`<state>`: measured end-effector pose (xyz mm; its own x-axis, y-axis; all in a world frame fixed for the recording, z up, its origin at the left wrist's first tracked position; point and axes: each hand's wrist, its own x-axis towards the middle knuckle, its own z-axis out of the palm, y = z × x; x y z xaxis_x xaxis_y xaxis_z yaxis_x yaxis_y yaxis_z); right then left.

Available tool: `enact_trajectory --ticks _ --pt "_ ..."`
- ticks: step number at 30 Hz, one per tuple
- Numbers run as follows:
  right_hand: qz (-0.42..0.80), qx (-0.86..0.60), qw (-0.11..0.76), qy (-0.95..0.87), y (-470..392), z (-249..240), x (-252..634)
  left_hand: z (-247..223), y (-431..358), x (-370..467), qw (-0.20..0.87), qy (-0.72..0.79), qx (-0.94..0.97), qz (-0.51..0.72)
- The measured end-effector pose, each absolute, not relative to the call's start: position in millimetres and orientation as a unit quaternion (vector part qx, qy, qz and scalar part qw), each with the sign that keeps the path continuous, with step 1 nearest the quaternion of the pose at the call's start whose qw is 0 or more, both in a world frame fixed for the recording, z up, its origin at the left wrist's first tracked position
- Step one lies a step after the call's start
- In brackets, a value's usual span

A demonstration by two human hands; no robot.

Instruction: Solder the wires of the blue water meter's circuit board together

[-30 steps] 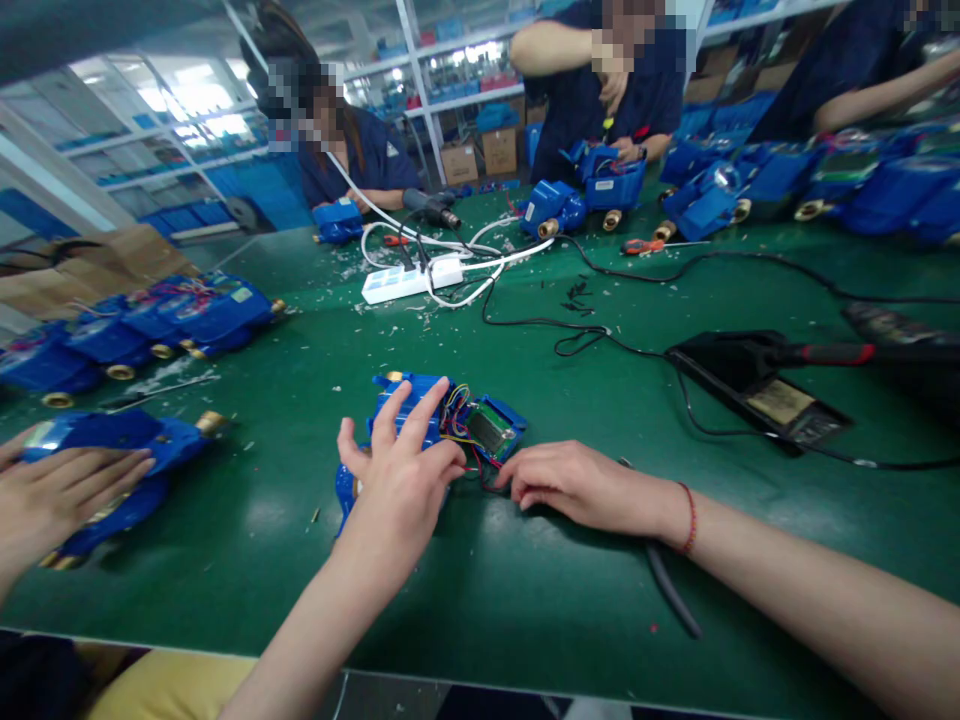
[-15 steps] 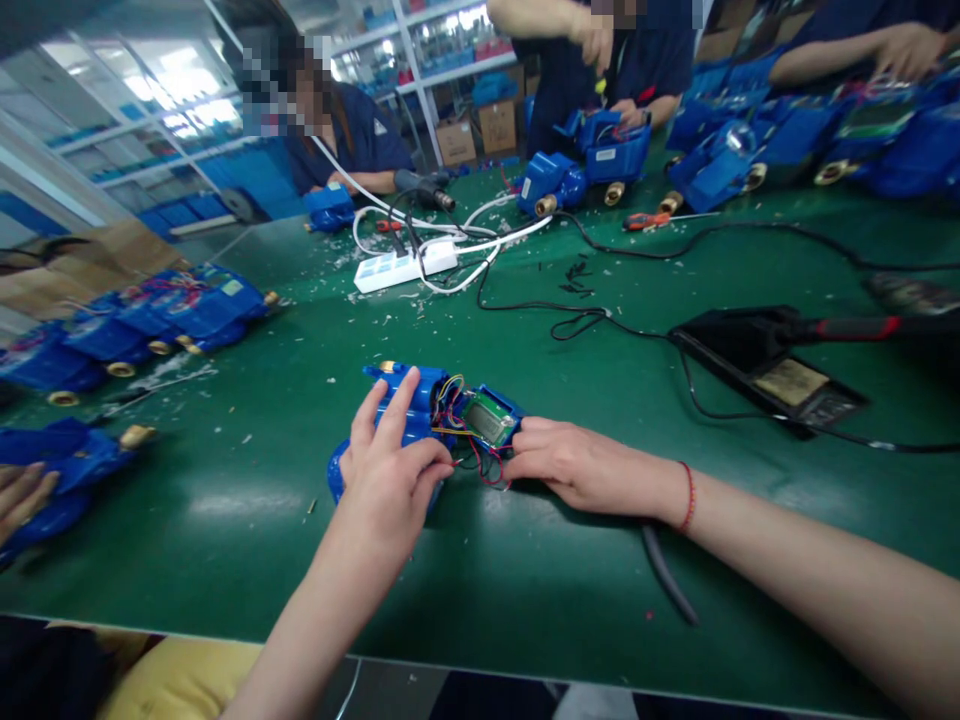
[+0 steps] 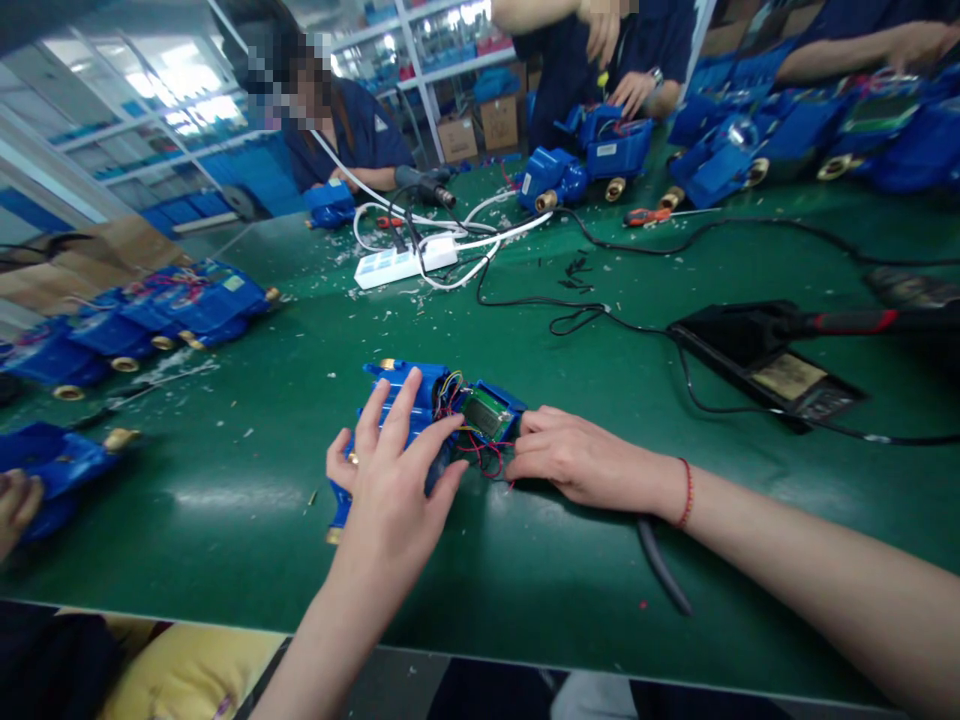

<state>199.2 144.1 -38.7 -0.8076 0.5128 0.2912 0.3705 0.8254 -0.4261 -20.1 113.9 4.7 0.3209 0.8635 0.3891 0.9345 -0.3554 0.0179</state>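
Observation:
A blue meter body point(image 3: 411, 381) with brass ends lies on the green table. Its display cover point(image 3: 511, 400) is folded out to the right, showing a green circuit board with a small screen point(image 3: 484, 413). Thin red and black wires point(image 3: 491, 458) hang in loops below the board. My left hand point(image 3: 394, 480) lies over the meter body with fingers spread; thumb and forefinger are apart near the wires. My right hand point(image 3: 570, 458) has its fingers closed at the cover's right edge; its fingertips are partly hidden.
A soldering iron stand point(image 3: 765, 350) with a sponge is at right. A white power strip point(image 3: 405, 264) and trailing cables lie behind. More blue meters point(image 3: 217, 300) line the left and back. Near my right wrist is a grey tube point(image 3: 664, 570). Co-workers sit opposite; a person's hand point(image 3: 16, 508) shows at left.
My left thumb and forefinger have parted from a pinch at a wire end, and that hand has spread over the meter. My right hand has hardly moved.

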Motion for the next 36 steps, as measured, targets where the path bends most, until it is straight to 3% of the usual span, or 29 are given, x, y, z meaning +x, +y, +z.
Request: enact_trajectory --ticks 4,11,22,26,29,34,36 --pt "0.184 -0.248 0.219 -0.926 142 -39 198 -12 87 -7 0.111 -0.513 -0.800 -0.290" --pt "0.139 -0.258 0.214 -0.932 139 -40 193 -49 68 11 0.120 -0.538 -0.773 -0.315" --pt "0.139 -0.251 0.252 -0.924 134 -41 192 -55 69 12 0.106 -0.522 -0.759 -0.375" --pt "0.154 -0.247 0.280 -0.915 133 -43 190 -59 70 14 0.099 -0.530 -0.770 -0.342" --pt "0.157 -0.250 0.299 -0.908 131 -44 188 -60 71 16 0.048 -0.554 -0.760 -0.337" --pt "0.100 -0.248 0.323 -0.908 128 -47 184 -60 68 21 -0.165 -0.604 -0.699 -0.346" --pt "0.066 -0.237 0.329 -0.912 128 -48 184 -59 64 20 -0.200 -0.615 -0.681 -0.345"
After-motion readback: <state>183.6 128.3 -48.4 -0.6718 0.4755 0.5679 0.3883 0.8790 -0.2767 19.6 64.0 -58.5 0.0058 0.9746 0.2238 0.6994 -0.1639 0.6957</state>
